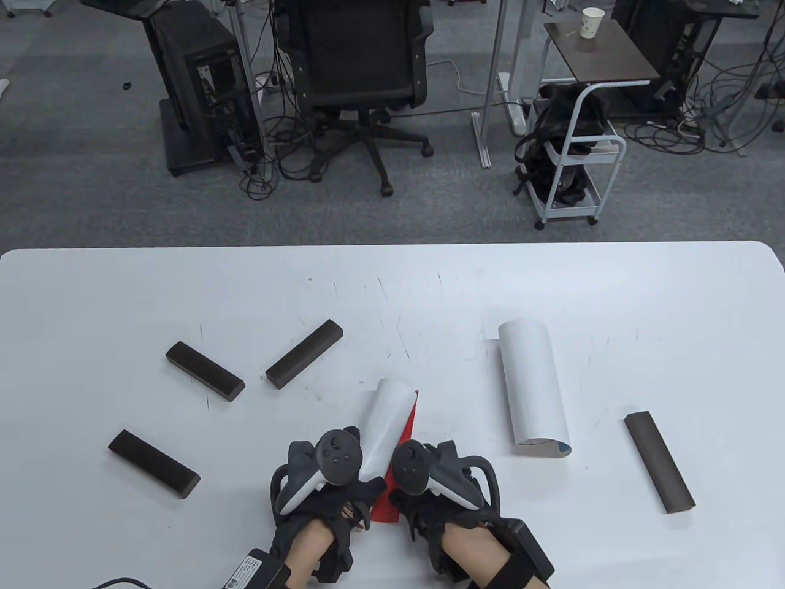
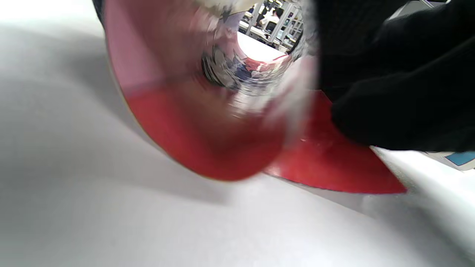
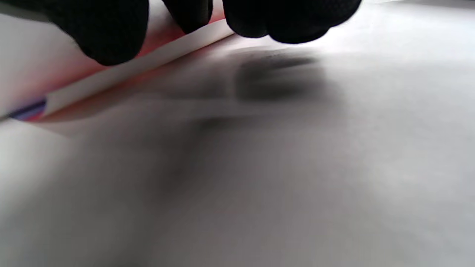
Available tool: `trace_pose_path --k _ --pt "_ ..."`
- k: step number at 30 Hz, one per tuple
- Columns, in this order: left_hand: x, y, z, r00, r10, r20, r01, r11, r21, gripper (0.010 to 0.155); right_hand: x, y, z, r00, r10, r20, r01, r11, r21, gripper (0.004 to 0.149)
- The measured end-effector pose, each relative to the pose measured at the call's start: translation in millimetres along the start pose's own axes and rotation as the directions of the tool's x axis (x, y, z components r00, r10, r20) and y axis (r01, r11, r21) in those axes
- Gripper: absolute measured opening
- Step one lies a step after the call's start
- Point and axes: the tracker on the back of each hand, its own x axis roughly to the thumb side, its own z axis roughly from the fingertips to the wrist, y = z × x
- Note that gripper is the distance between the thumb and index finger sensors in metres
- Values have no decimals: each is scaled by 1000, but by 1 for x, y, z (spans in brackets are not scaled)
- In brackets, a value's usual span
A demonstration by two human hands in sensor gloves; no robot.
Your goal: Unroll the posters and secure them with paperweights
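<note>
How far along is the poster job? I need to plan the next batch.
Nothing is finished. In hand: the left hand and right hand are at the red poster, still mostly rolled. Left: the white poster lies rolled, and all four paperweights, like this one, sit unused on the table.

Table [image 1: 122, 294] white, faint scuff marks. Near poster [image 1: 387, 429]: white outside, red inside, busy print deeper in the roll. Second poster [image 1: 533, 386]: white, blue at its near end. Four paperweights [image 1: 205, 370] matte black. Gloves [image 1: 343, 509] black; trackers [image 1: 336, 457] black and white. Floor [image 1: 92, 196] grey.
</note>
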Motion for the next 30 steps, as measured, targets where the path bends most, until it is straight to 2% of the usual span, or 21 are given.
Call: trace_pose_path --k 4,8,10,13,16,20,23,25,30 --pt "5 -2 1 999 -45 22 45 999 11 87 -4 12 -4 999 16 -36 -13 995 96 66" --pt "18 -9 3 981 -178 77 179 984 -1 86 -8 12 -5 999 -6 -37 9 996 92 67" --pt "27 -13 3 946 -283 157 284 959 15 81 -8 12 -5 999 7 -38 -4 997 79 69" --pt "41 -17 4 853 -441 279 440 895 69 69 -7 11 -6 997 77 -25 -75 994 75 71" --pt "48 -17 5 782 -545 302 548 832 83 63 -9 10 -7 997 76 -28 -73 993 91 70" --pt "47 -12 7 726 -630 278 625 772 116 56 -13 8 -8 996 88 -17 -85 990 114 70" --pt "39 -9 8 691 -682 241 686 723 80 51 -17 8 -8 997 70 -15 -68 990 122 71" --pt "28 -3 9 674 -708 212 705 702 103 54 -18 9 -8 998 66 -18 -63 990 125 71" --pt "-1 15 11 714 -684 145 686 726 47 63 -17 8 -7 997 73 -18 -71 990 120 71"
